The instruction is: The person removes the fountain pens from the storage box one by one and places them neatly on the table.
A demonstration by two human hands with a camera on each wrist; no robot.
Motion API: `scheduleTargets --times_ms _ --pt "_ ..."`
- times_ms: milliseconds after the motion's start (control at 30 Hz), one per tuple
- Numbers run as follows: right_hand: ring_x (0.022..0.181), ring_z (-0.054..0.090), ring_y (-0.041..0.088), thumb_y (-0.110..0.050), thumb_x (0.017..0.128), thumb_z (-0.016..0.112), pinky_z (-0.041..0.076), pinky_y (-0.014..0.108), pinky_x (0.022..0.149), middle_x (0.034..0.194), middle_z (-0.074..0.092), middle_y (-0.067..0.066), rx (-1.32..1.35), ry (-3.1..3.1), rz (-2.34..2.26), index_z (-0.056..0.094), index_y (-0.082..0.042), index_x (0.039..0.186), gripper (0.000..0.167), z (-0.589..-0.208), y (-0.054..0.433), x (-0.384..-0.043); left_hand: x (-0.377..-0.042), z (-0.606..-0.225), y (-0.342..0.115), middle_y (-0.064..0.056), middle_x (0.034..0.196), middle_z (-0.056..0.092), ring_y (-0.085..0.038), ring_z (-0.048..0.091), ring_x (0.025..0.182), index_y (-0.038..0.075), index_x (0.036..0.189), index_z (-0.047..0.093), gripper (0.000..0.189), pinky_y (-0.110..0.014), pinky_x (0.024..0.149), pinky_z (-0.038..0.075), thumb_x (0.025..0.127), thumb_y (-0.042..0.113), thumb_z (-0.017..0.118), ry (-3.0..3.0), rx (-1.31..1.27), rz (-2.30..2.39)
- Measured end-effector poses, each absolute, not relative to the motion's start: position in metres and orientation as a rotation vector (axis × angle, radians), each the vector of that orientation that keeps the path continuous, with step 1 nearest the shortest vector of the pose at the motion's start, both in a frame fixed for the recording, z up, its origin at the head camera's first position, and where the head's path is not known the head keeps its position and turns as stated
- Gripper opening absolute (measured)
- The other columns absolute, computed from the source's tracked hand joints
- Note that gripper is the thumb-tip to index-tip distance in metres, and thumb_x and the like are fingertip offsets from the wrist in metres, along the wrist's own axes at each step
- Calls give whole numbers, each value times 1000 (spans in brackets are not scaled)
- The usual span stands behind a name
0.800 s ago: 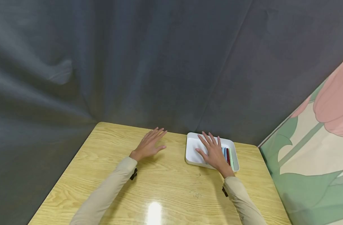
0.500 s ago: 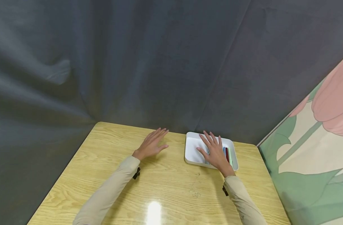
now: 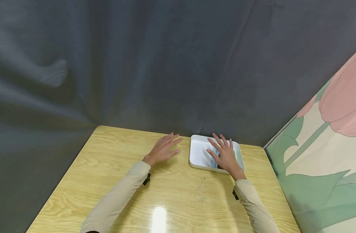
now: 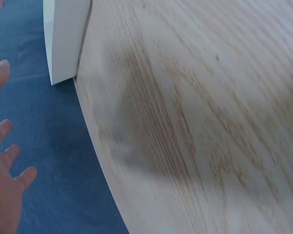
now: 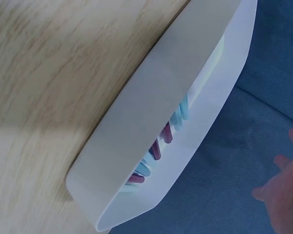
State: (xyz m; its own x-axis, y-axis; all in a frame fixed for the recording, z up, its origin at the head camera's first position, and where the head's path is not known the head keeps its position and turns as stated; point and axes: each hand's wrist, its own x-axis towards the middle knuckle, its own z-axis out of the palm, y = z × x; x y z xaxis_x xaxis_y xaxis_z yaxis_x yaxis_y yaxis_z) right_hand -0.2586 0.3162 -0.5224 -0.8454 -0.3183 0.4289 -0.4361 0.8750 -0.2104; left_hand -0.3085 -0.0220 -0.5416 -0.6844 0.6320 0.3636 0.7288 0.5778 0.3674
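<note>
Right grip half-hides likely pens.

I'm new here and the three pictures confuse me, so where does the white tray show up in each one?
Head: the white tray is right of centre, below mid-height, partly hidden by the right hand.
Left wrist: only part of the white tray shows, at the upper left.
Right wrist: the white tray runs diagonally from lower left to the top.
Shared landmark: the wood-grain tabletop beneath it.

Right hand over white tray of coloured sticks, left hand over wooden table, dark cloth behind
</note>
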Motion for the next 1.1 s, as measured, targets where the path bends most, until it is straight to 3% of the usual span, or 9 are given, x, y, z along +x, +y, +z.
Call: scheduleTargets --times_ms 233,567,900,1100 --pt "149 34 51 -34 98 71 13 84 115 164 43 19 539 -2655 445 55 -15 154 62 -527 316 -259 -303 -540 -11 -11 169 36 -38 29 157 17 163 40 65 -63 125 28 106 40 60 -2666 -1130 -790" --pt "151 30 51 -32 99 71 13 86 114 165 39 21 453 -2720 445 52 -13 156 63 -525 326 -257 -296 -548 20 -16 165 41 -40 35 154 8 160 44 60 -62 121 36 106 27 63 -2626 -1158 -811" --pt "152 30 50 -34 100 69 14 84 116 167 37 20 404 -2760 430 49 -13 158 65 -527 328 -256 -291 -554 32 -24 162 42 -45 37 151 1 158 42 59 -66 112 45 107 24 61 -2608 -1148 -973" --pt "152 30 50 -33 101 69 18 85 114 167 37 19 392 -2758 441 49 -13 158 63 -529 332 -256 -293 -557 38 -25 162 42 -45 40 149 2 159 42 58 -65 111 46 107 23 61 -2582 -1146 -944"
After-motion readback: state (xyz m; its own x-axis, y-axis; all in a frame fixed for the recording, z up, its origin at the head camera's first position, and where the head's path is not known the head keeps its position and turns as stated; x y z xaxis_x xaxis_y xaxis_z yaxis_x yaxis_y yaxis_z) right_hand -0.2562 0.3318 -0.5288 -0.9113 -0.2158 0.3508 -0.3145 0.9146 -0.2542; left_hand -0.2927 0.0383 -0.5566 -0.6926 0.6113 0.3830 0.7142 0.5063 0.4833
